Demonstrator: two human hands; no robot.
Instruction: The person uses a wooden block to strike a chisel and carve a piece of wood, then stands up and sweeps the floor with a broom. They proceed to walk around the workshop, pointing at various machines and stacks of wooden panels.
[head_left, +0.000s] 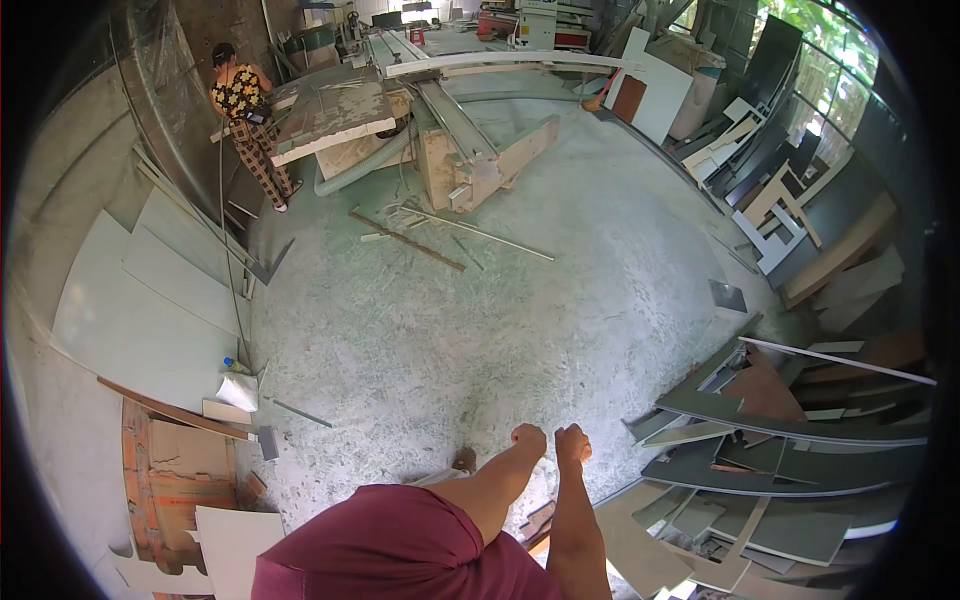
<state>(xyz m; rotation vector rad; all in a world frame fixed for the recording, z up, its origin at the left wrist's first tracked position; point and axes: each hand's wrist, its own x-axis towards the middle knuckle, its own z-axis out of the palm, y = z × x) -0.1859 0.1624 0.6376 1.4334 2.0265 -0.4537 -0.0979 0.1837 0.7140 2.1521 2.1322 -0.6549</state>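
My left hand [530, 437] is curled into a loose fist in front of my body, over the concrete floor [420, 330]. Close beside it, with a small gap between them, my right hand [573, 443] is also closed. Nothing sticks out of either fist, and neither touches any object. Both arms reach forward from my maroon shirt [400, 545]. The nearest objects are stacked board offcuts [740, 530] to the right of my right arm.
Ahead stands a sliding table saw [450, 130], with thin strips [480, 235] on the floor before it. A person [250, 120] stands at a work table [335, 120], back left. White panels [150, 285] lean on the left; more boards [770, 220] line the right wall.
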